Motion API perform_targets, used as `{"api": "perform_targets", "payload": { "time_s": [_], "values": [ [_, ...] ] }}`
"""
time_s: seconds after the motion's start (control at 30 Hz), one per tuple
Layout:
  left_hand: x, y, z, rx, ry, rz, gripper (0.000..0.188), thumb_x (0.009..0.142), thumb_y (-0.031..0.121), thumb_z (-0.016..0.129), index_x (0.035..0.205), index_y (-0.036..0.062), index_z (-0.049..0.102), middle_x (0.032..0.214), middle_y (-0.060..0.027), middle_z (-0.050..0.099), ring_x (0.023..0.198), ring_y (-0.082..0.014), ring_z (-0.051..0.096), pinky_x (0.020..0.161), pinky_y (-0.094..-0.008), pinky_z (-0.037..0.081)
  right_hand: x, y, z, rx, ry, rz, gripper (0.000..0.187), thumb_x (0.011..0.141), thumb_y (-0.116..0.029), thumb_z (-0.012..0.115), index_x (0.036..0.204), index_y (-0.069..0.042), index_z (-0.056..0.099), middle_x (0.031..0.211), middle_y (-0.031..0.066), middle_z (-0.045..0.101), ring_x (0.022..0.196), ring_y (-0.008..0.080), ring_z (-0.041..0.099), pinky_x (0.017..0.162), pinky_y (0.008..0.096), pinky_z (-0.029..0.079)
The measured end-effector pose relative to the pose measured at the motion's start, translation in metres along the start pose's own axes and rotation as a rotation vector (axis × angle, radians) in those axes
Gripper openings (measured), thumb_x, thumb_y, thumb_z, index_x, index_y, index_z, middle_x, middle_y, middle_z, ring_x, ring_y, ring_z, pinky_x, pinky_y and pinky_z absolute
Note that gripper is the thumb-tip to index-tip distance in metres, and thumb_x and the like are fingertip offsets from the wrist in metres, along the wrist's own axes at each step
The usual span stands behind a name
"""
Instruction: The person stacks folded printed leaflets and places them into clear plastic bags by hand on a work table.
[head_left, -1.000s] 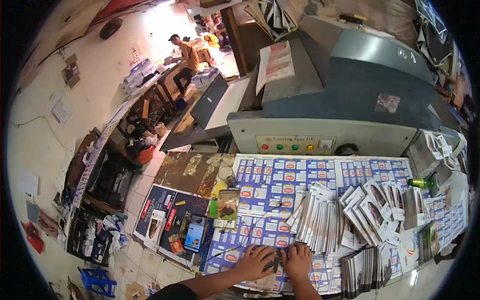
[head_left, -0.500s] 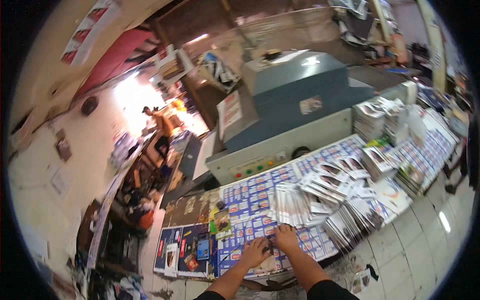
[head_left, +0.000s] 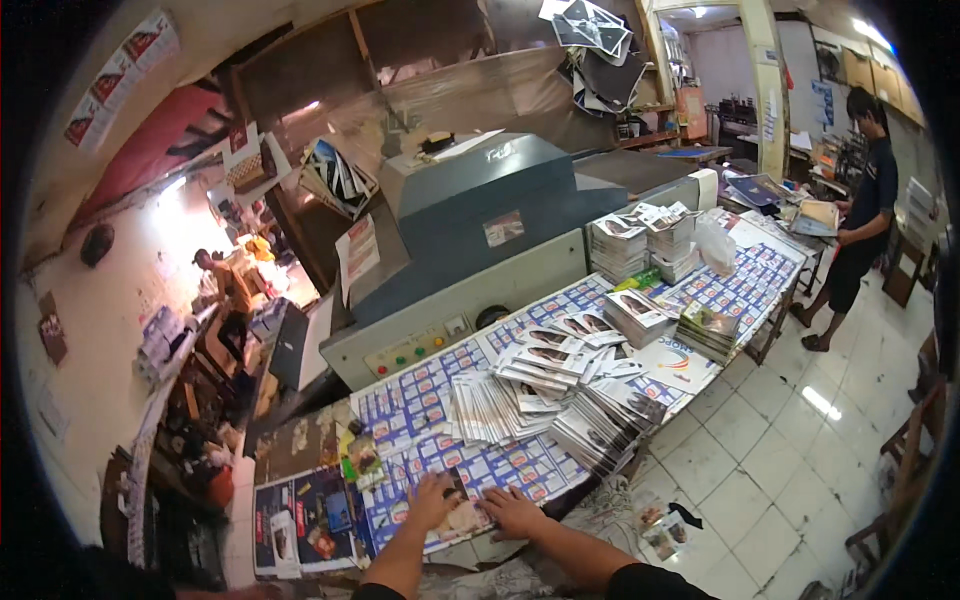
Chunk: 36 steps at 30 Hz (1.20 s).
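A booklet or printed sheet with a picture on it (head_left: 462,512) lies near the front edge of the blue-and-white table covering (head_left: 415,405). My left hand (head_left: 430,502) rests flat along its left side, fingers stretched out. At its right side my right hand (head_left: 511,510) lies palm down with spread fingers, touching its edge. Neither hand grips anything. Just beyond my hands, a fanned row of white booklets (head_left: 492,408) lies beside a leaning row of booklets (head_left: 605,425). More loose booklets (head_left: 550,352) overlap behind them.
Booklet stacks (head_left: 620,250) stand at the table's far right by a clear plastic bag (head_left: 714,247). A large grey machine (head_left: 470,200) runs behind the table. At left lies a phone (head_left: 339,513). One person (head_left: 868,210) stands at right; another (head_left: 235,290) works far left.
The view has swung to the right, bringing a standing person into sight. My hands have drawn apart, showing more of the printed picture between them.
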<state>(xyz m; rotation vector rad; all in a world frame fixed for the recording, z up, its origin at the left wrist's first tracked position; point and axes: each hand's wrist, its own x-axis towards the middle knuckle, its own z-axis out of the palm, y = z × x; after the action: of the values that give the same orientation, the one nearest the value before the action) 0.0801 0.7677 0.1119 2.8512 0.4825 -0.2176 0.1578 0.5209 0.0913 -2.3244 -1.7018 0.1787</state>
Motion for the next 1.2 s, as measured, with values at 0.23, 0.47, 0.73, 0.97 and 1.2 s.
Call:
{"api": "perform_targets", "payload": {
  "time_s": [0.23, 0.47, 0.73, 0.97, 1.2],
  "values": [
    [-0.043, -0.016, 0.016, -0.424, 0.431, 0.04, 0.063, 0.094, 0.031, 0.059, 0.15, 0.0096, 0.038, 0.156, -0.0276, 0.03, 0.142, -0.0436, 0.034, 0.114, -0.0493, 0.032, 0.04, -0.004, 0.022, 0.843, 0.292, 0.455, 0.084, 0.082, -0.036, 0.078, 0.146, 0.002, 0.038, 0.136, 0.0272, 0.052, 0.122, 0.036, 0.056, 0.1, 0.0431, 0.046],
    [-0.061, 0.001, 0.03, -0.532, 0.519, -0.014, 0.056, 0.093, 0.017, 0.056, 0.146, 0.0069, 0.043, 0.154, -0.0249, 0.033, 0.133, -0.0444, 0.045, 0.107, -0.0463, 0.043, 0.094, -0.031, 0.009, 1.376, 0.192, 0.86, 0.068, 0.084, -0.023, 0.077, 0.136, 0.005, 0.046, 0.117, 0.0155, 0.061, 0.097, 0.0233, 0.063, 0.078, 0.0345, 0.053],
    [-0.08, -0.005, 0.028, -0.648, 0.669, -0.049, 0.049, 0.091, 0.015, 0.056, 0.139, 0.0049, 0.05, 0.151, -0.022, 0.04, 0.128, -0.0414, 0.052, 0.102, -0.0453, 0.048, 0.102, -0.066, 0.023, 1.095, 0.243, 0.645, 0.057, 0.085, -0.012, 0.075, 0.13, 0.008, 0.046, 0.109, 0.0168, 0.066, 0.098, 0.0217, 0.064, 0.081, 0.0348, 0.052],
    [-0.061, -0.004, 0.031, -0.758, 0.675, -0.027, 0.047, 0.088, 0.01, 0.059, 0.134, 0.0015, 0.052, 0.148, -0.0239, 0.042, 0.131, -0.0431, 0.048, 0.104, -0.0448, 0.046, 0.095, -0.048, -0.003, 1.288, 0.272, 0.863, 0.06, 0.086, -0.015, 0.074, 0.134, 0.006, 0.044, 0.108, 0.0156, 0.066, 0.093, 0.0226, 0.066, 0.077, 0.0346, 0.055],
    [-0.073, -0.007, 0.053, -0.78, 0.582, -0.035, 0.053, 0.083, -0.004, 0.057, 0.136, -0.0017, 0.051, 0.153, -0.0235, 0.033, 0.14, -0.0408, 0.038, 0.115, -0.0459, 0.032, 0.082, -0.032, 0.028, 1.519, 0.11, 0.907, 0.047, 0.091, -0.026, 0.07, 0.126, 0.001, 0.054, 0.098, 0.0115, 0.067, 0.084, 0.022, 0.066, 0.069, 0.0339, 0.055]
  ]
}}
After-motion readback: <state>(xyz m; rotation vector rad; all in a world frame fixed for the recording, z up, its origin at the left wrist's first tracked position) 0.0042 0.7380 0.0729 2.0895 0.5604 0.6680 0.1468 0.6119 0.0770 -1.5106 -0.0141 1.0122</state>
